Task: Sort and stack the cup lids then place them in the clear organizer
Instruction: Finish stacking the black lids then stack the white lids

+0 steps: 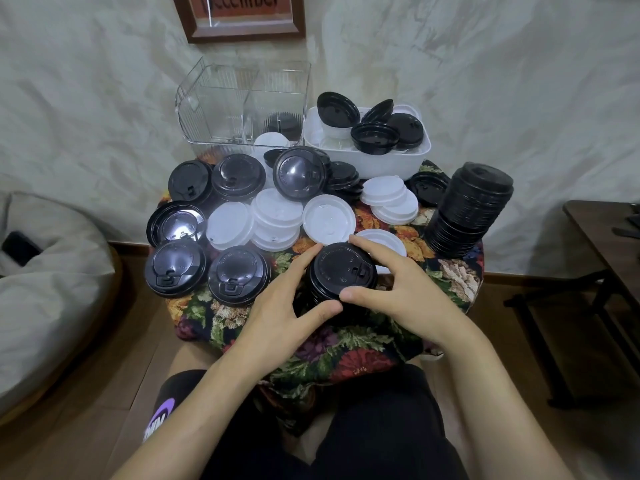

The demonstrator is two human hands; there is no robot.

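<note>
Left hand [292,301], right hand [398,289] clasp black stack [341,268] near table [346,353] edge.

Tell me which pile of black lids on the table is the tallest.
The leaning black stack at the table's right edge. It rises many lids high; the front black stack, gripped by the left hand and right hand, is clearly lower.

Framed sign [239,15] half beyond top edge
</note>
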